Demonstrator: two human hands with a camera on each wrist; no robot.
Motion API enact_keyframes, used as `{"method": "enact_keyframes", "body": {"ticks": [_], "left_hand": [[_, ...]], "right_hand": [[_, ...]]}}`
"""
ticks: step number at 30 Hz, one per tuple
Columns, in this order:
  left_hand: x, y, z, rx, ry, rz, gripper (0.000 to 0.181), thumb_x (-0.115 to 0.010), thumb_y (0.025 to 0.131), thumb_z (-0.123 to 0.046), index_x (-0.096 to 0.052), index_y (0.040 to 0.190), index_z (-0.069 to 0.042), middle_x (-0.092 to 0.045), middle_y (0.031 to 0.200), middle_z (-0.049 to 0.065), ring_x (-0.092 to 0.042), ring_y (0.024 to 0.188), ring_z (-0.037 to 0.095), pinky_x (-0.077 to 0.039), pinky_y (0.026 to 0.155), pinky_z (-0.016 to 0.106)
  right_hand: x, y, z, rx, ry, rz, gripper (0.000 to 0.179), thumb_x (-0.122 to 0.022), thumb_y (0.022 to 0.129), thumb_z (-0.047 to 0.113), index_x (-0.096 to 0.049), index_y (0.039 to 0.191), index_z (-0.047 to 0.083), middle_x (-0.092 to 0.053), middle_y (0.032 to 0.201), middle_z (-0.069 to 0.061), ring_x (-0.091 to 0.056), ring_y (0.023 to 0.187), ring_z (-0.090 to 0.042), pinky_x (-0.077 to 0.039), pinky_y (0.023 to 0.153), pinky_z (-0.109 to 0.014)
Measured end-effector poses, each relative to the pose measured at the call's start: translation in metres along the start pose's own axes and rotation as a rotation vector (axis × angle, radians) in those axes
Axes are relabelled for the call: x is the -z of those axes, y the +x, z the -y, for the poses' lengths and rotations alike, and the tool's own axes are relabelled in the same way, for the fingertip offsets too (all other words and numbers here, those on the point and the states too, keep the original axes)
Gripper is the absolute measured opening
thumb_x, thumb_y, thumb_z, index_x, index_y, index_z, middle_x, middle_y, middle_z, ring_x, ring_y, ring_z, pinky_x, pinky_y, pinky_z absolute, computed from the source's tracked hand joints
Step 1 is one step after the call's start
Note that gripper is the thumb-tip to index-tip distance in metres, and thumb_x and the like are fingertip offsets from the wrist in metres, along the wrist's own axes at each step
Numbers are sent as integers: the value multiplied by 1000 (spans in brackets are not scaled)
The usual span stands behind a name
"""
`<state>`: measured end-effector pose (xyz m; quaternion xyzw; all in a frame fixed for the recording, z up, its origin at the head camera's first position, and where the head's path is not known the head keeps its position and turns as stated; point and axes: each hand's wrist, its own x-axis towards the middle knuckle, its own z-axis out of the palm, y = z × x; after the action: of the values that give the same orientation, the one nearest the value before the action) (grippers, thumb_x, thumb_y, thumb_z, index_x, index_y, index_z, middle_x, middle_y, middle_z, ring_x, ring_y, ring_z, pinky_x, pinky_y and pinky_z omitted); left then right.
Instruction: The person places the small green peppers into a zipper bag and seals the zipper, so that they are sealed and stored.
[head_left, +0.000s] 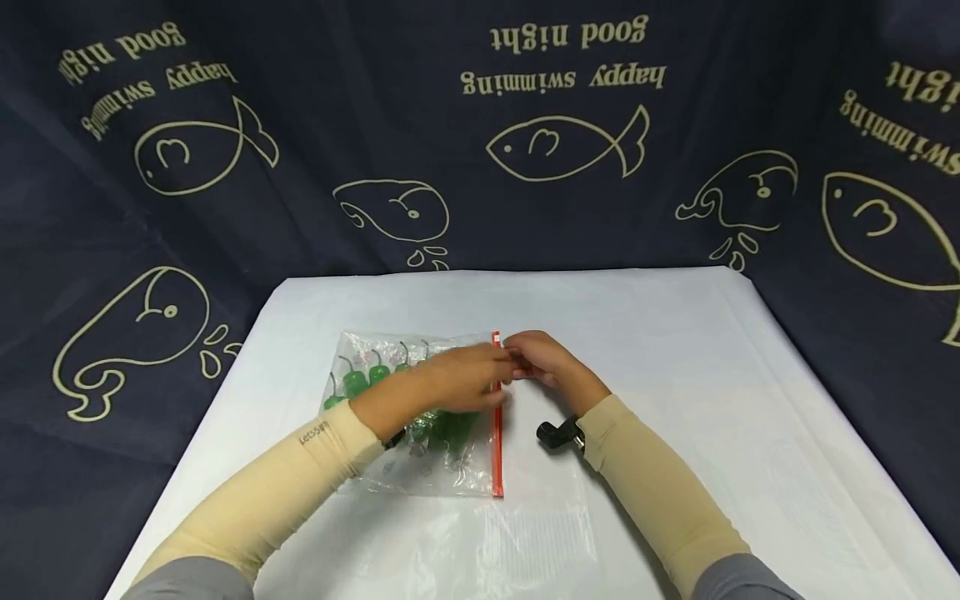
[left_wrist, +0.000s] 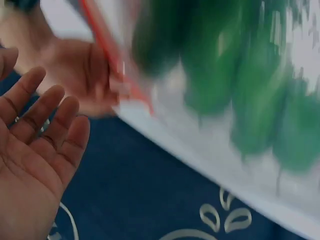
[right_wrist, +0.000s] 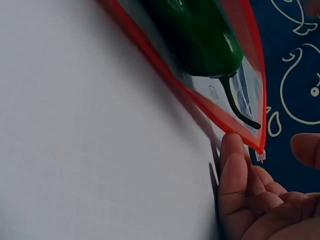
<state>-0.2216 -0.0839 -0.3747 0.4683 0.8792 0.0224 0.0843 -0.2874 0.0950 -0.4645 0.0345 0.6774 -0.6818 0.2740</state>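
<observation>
A clear zip bag (head_left: pixel 457 479) with a red zip strip (head_left: pixel 497 458) lies on the white table, its strip on the right. Several green peppers (head_left: pixel 355 383) with dark stems are inside. In the right wrist view the bag's mouth gapes, and one pepper (right_wrist: pixel 205 40) shows with its stem near the corner. My right hand (head_left: pixel 551 358) pinches the far end of the strip, with curled fingers (right_wrist: pixel 232 170) at that corner. Over the bag reaches my left hand (head_left: pixel 465 377), its fingers fairly straight beside the strip. The left wrist view shows that palm (left_wrist: pixel 30 165) holding nothing.
Another clear plastic sheet (head_left: pixel 540 542) lies flat near the front of the white table (head_left: pixel 675 333). A black wrist mount (head_left: pixel 557 434) sticks out from the right sleeve. Dark blue cloth (head_left: pixel 420 108) with fish drawings hangs behind and at both sides.
</observation>
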Motion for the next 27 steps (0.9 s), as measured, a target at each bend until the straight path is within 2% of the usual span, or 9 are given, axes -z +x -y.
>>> {"method": "enact_keyframes", "body": {"ticks": [2,5,9,12,15,18,22,24,27], "left_hand": [[15,7,20,23,0,-36,23,-62,97,-25,-70,111,-9,-62,117,3,-57,111,22,-46,99,35],[25,20,49,123,-53,-24,29,-60,98,-21,-68,121,-5,-61,124,8,-57,117,25,-44,103,37],[15,39,80,233,-172,28,38,-57,99,-18,-61,132,1,-58,134,14,-51,127,29,-39,109,39],[1,51,96,292,-249,29,40,-54,100,-17,-59,134,1,-57,136,15,-48,131,30,-36,112,39],[-7,60,103,334,-285,14,39,-54,99,-17,-60,133,2,-60,134,14,-49,131,29,-37,111,38],[-9,64,106,359,-311,15,37,-55,98,-17,-63,129,1,-64,129,13,-55,124,27,-42,106,37],[-10,61,108,391,-456,64,34,-53,99,-17,-66,128,-3,-66,123,11,-62,99,24,-54,84,35],[-12,60,109,408,-547,88,32,-53,101,-17,-67,128,-6,-66,119,9,-60,85,20,-55,71,32],[-16,59,110,419,-633,96,30,-53,102,-18,-68,126,-7,-67,111,7,-55,75,16,-53,61,28]], "right_hand": [[0,3,2,6,-26,4,26,-51,99,16,-59,115,-3,-67,83,-3,-63,63,-10,-52,55,-21],[1,7,4,29,-65,11,25,-51,101,17,-60,114,-2,-66,81,-3,-60,61,-9,-47,50,-20],[0,12,2,31,-90,4,22,-52,101,16,-62,112,-1,-63,79,-3,-55,57,-9,-42,47,-19],[-3,15,1,40,-95,2,19,-52,101,16,-62,107,0,-60,74,-1,-51,54,-8,-41,46,-18],[-7,15,1,59,-80,-7,19,-54,101,17,-61,107,0,-56,70,-1,-48,53,-8,-41,45,-19],[-10,15,2,66,-57,-18,19,-55,101,17,-61,108,1,-53,67,-1,-47,53,-8,-41,45,-19],[-12,15,2,57,-41,-33,18,-57,101,18,-61,109,2,-52,65,-1,-46,52,-7,-41,44,-19],[-12,14,1,53,-44,-39,19,-57,101,18,-62,110,3,-52,65,0,-47,52,-7,-41,45,-19],[-11,11,1,50,-55,-50,20,-58,101,18,-62,112,3,-53,66,-1,-47,53,-8,-42,46,-19]]}}
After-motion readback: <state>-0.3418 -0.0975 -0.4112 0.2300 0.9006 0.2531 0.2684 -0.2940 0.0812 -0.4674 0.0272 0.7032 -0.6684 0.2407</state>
